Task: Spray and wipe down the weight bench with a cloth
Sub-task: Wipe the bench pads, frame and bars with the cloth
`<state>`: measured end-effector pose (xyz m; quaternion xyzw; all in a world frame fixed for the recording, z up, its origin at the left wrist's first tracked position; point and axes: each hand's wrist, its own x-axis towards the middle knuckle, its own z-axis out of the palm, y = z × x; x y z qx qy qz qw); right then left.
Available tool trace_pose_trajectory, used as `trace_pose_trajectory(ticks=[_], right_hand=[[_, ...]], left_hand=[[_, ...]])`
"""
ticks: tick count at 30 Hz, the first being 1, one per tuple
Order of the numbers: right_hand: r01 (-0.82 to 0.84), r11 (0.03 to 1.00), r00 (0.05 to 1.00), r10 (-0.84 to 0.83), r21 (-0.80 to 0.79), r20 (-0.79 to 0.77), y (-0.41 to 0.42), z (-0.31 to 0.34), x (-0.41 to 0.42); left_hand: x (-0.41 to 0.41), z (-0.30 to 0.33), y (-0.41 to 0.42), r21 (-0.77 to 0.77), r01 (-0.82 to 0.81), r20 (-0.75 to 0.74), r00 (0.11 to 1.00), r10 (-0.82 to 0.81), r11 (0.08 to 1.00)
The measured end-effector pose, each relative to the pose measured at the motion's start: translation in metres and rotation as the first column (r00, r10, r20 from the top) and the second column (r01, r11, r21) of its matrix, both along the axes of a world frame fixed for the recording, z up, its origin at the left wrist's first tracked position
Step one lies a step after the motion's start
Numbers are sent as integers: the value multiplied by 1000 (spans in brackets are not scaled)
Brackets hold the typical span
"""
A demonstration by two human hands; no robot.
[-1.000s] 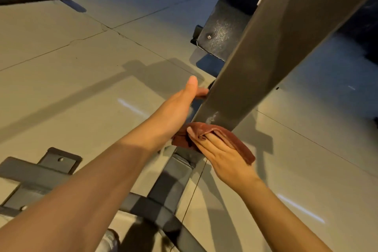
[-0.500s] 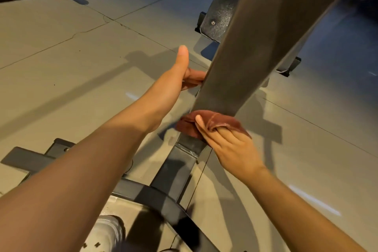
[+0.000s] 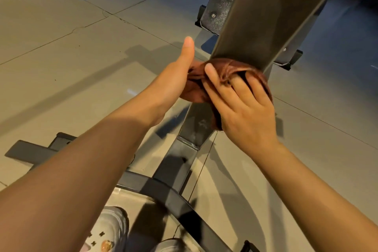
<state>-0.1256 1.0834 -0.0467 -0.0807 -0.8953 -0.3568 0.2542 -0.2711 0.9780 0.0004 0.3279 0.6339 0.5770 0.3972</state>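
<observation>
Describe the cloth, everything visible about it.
The cloth is reddish-brown, soft fabric, bunched and creased. It is wrapped around the bench's dark metal post, just under the angled pad. The right hand presses it with spread fingers; the left hand holds its other side, thumb raised. Its far side is hidden.
</observation>
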Motion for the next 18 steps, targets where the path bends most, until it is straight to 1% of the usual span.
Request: trace_pose_trajectory(ticks=[1, 2, 4, 6, 8, 10, 12, 14, 15, 16, 18], right_hand=[[0, 1000, 1000, 0, 20, 8, 3, -2, 0], [-2, 999, 998, 0, 35, 56, 7, -11, 2], [12, 1000, 970, -18, 28, 243, 11, -39, 6], [38, 999, 908, -24, -25, 418, 9, -76, 10], [105, 990, 823, -33, -96, 567, -2, -105, 10], [127, 989, 734, -40, -78, 678, -11, -127, 12], [114, 991, 628, -22, -64, 778, -16, -128, 10], [144, 989, 534, -54, -28, 844, -18, -114, 9], [165, 986, 516, -65, -25, 854, -18, -104, 11], [168, 985, 537, -54, -44, 842, -16, -95, 14], [127, 991, 646, -47, -47, 762, -12, -73, 19]], left_hand=[[1, 1, -1, -4, 7, -13, 1000, -7, 1000], [2, 2, -2, -6, 17, -23, 1000, -17, 1000], [3, 4, -3, -11, 42, -49, 998, -42, 999], [2, 3, -5, -13, 56, -58, 997, -56, 998], [0, 3, -7, -22, 63, -38, 997, -64, 998], [2, 1, -8, -36, 84, -33, 996, -85, 996], [2, -1, -10, -37, 92, -35, 995, -93, 995], [2, -2, -11, -28, 83, -31, 996, -84, 996], [2, -1, -11, -24, 80, -31, 996, -81, 997], [1, -1, -12, -17, 75, -31, 997, -76, 997], [2, -2, -14, -4, 73, -18, 997, -73, 997]])
